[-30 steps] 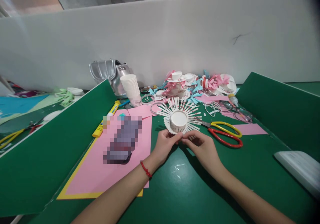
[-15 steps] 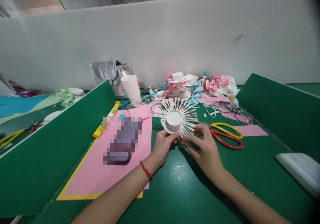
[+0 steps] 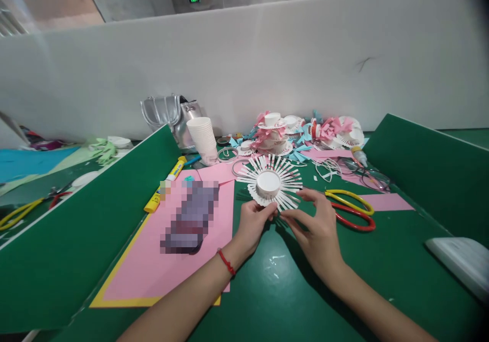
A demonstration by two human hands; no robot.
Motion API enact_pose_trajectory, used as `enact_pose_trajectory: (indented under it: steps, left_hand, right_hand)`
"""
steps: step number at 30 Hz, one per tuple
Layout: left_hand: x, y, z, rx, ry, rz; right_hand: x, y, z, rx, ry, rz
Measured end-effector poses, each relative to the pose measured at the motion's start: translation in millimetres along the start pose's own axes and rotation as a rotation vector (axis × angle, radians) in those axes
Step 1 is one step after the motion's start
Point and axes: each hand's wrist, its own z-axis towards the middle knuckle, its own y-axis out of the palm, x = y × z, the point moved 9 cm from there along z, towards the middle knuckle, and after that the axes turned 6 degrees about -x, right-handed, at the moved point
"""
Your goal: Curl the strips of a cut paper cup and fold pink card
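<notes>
A white paper cup (image 3: 268,184), its wall cut into many narrow strips that fan out like petals round the base, is held above the green table. My left hand (image 3: 252,226) pinches its near edge between thumb and fingers, and a red cord bracelet circles that wrist. At the lower right edge of the fan, my right hand (image 3: 314,225) has thumb and finger closed at the tip of one strip, the other fingers curled loosely. Along the cup's near left side, some wall with a scalloped edge shows fewer splayed strips. Scissors (image 3: 353,214) with red and yellow handles lie beyond my right hand.
Pink paper (image 3: 153,275), a blurred dark phone-like object (image 3: 193,217) and a yellow glue stick (image 3: 164,186) lie left. Behind stand stacked paper cups (image 3: 202,135), a silver bag (image 3: 162,112) and a heap of cup flowers (image 3: 273,133). Green dividers (image 3: 431,163) flank the table.
The view has shifted slightly, moving everything a little right and down. Both hands stay at the cut cup, with my right fingers still at its lower right strips.
</notes>
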Motion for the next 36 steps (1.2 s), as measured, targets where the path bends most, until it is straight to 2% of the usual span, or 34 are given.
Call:
enact_pose_trajectory:
  steps: [5, 9, 12, 17, 21, 27, 31, 36]
  left_hand:
    - [8, -0.6, -3, 0.053, 0.008, 0.093]
    - [22, 3.2, -7, 0.060, 0.090, 0.177]
    - [29, 6.7, -9, 0.048, 0.156, 0.279]
    - [30, 10.1, -10, 0.016, 0.185, 0.390]
    - [29, 15.1, -9, -0.055, 0.200, 0.402]
    - [18, 15.9, -5, -0.124, 0.092, 0.276]
    - [18, 13.7, -6, -0.110, 0.072, 0.215]
    - [22, 16.7, -11, -0.125, 0.058, 0.148]
  right_hand:
    - [-1, -1, -2, 0.017, 0.001, -0.013]
    - [-2, 0, -2, 0.010, 0.004, -0.022]
    - [0, -1, -1, 0.015, 0.051, -0.023]
    - [11, 3, -1, -0.006, 0.140, 0.065]
    - [32, 13, -2, -0.065, 0.305, 0.253]
    - [49, 42, -4, -0.290, 0.591, 0.738]
    - [55, 42, -8, -0.267, 0.733, 0.845]
    - [58, 39, -12, -0.188, 0.794, 0.886]
